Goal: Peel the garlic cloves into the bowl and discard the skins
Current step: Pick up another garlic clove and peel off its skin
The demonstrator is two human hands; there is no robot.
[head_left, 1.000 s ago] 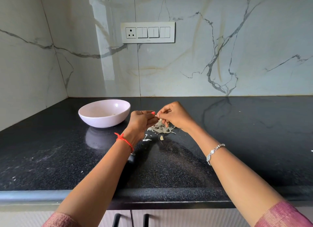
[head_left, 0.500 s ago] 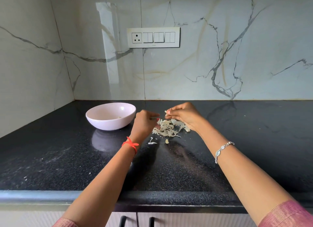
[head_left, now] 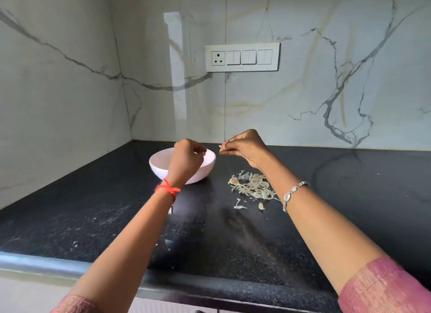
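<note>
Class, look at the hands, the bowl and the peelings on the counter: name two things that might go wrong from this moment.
1. The left hand hovers over the pale pink round bowl; a clove released off-centre may land on the black speckled stone counter.
2. The right hand pinches a papery scrap close to the bowl's rim; it might drift in instead of joining the loose pile of garlic skins.

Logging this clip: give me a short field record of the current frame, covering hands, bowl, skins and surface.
left hand: raised over the bowl, fingers curled; contents too small to tell
right hand: lifted above the counter, pinching a small pale piece, clove or skin unclear
bowl: white, upright, partly hidden behind the left hand
skins: loose pile right of the bowl, a few stray bits nearer the camera
counter: black, speckled
wrists: red thread on left, silver bracelet on right
</note>
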